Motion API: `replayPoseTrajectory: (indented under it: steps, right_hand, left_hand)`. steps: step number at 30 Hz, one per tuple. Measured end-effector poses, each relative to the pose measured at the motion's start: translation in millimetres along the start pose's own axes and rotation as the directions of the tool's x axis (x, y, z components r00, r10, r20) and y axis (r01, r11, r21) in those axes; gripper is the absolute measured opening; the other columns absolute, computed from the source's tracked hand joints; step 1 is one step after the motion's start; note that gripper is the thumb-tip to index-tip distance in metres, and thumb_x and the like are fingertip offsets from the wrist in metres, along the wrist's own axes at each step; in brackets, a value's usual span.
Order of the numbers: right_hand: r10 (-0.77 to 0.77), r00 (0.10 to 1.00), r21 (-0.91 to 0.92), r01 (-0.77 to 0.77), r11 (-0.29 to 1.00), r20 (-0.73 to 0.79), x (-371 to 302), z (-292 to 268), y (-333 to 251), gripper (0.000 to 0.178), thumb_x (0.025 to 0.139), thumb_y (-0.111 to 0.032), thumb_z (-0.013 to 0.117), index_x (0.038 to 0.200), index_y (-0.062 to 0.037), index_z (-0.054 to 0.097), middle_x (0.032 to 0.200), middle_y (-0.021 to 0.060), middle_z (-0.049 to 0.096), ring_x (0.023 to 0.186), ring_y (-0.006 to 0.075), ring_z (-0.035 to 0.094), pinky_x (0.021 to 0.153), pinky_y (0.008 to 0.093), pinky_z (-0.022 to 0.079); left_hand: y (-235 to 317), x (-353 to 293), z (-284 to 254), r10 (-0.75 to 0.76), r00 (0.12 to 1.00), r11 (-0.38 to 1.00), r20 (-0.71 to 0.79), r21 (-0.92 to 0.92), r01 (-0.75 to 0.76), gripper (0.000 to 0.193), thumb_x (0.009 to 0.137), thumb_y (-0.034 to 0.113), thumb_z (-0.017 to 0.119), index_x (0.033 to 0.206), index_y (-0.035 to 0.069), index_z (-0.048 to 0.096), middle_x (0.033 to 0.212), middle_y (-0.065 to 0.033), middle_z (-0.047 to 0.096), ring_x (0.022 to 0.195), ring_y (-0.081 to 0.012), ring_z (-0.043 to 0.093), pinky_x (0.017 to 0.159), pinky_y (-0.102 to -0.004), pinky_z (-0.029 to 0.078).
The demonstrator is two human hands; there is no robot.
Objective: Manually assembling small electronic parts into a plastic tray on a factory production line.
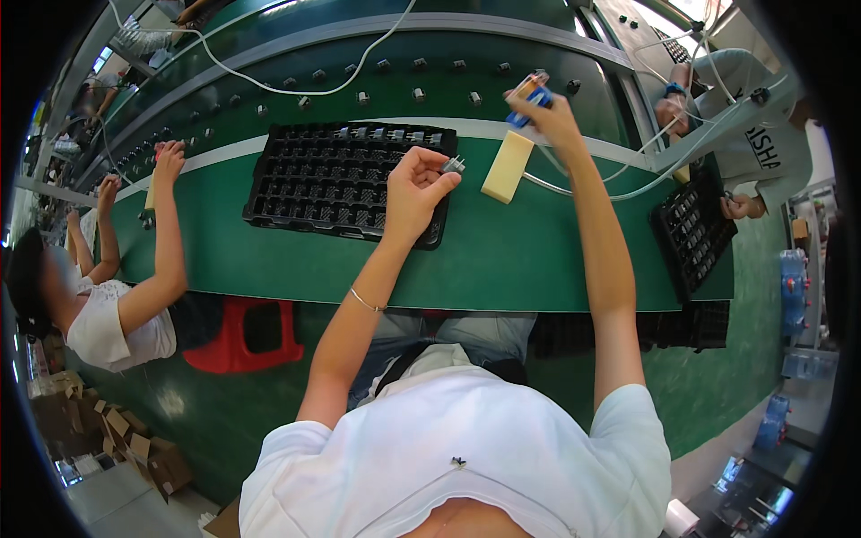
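My left hand (414,195) is closed over the green table, its thumb and fingertips pinching a small grey electrical part with metal pins (454,165). Just left of it lies a black compartment tray (305,184), with several small parts in its far row. Farther out on the right, my right hand (558,124) grips a small blue tool with an orange and clear section (529,97); its exact kind I cannot make out. A pale yellow rectangular block (508,167) rests on the table between my two hands.
Several small parts (418,93) sit in rows on the green belt (287,67) beyond a metal strip. A white cable (574,190) curves past my right arm. People work on both sides; another black tray (692,229) is at the right. A red stool (235,339) stands left.
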State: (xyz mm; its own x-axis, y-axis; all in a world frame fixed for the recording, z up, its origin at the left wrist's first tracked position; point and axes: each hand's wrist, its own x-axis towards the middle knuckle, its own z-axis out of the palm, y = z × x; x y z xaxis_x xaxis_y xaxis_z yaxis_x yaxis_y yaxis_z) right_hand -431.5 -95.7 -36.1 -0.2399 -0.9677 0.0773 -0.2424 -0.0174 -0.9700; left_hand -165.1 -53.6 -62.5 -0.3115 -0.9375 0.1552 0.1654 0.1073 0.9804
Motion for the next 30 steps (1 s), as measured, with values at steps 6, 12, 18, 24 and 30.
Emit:
replayPoseTrajectory:
  steps: [6,12,18,24,30]
  right_hand:
    - [0.072,0.964,0.298,-0.15,0.943,0.256,-79,43,-24,0.031,0.084,-0.022,0.077,0.109,-0.0053,0.069,0.082,-0.002,0.066,0.065,0.003,0.057,0.054,0.0184,0.04]
    - [0.153,0.897,0.517,-0.371,0.772,0.415,-88,45,-2,0.033,0.088,-0.018,0.075,0.115,-0.0045,0.062,0.092,0.0005,0.067,0.067,0.0034,0.059,0.055,0.0162,0.045]
    - [0.147,0.814,0.459,-0.455,0.763,0.561,-89,27,11,0.042,0.089,-0.02,0.074,0.124,-0.0016,0.058,0.106,0.0041,0.068,0.08,0.0059,0.065,0.057,0.0178,0.049]
    - [0.206,0.937,0.471,-0.323,0.821,0.283,-95,-6,16,0.039,0.088,-0.021,0.075,0.118,0.0008,0.063,0.099,0.0052,0.07,0.071,0.0076,0.063,0.056,0.0172,0.048]
    - [-0.139,0.974,-0.233,0.095,0.968,-0.178,-98,-11,20,0.041,0.078,-0.029,0.081,0.103,0.0001,0.068,0.081,0.0091,0.069,0.071,0.0177,0.068,0.065,0.0312,0.054]
  left_hand:
    - [10,-2,12,0.08,0.997,0.992,0.004,-0.098,-0.079,0.024,0.083,-0.002,0.077,0.102,-0.001,0.062,0.093,-0.0026,0.066,0.08,-0.0071,0.061,0.071,-0.02,0.05]
    - [12,0,12,0.071,0.995,0.996,0.065,-0.059,-0.067,0.026,0.08,-0.003,0.079,0.099,-0.002,0.061,0.09,-0.0037,0.065,0.079,-0.006,0.061,0.072,-0.0197,0.051]
    - [4,12,-1,-0.14,0.95,0.984,0.28,-0.069,0.165,0.031,0.076,0.006,0.085,0.094,0.001,0.06,0.082,0.0004,0.063,0.072,-0.0034,0.057,0.067,-0.018,0.047]
    - [16,39,-29,0.092,0.996,0.605,0.014,0.794,-0.067,0.044,0.078,0.043,0.08,0.082,0.001,0.068,0.076,-0.014,0.07,0.071,-0.0283,0.07,0.063,-0.0391,0.054]
    - [1,52,-46,0.019,1.0,0.114,0.024,0.993,-0.026,0.051,0.08,0.056,0.072,0.079,0.005,0.072,0.077,-0.0142,0.071,0.075,-0.0327,0.07,0.069,-0.0437,0.055]
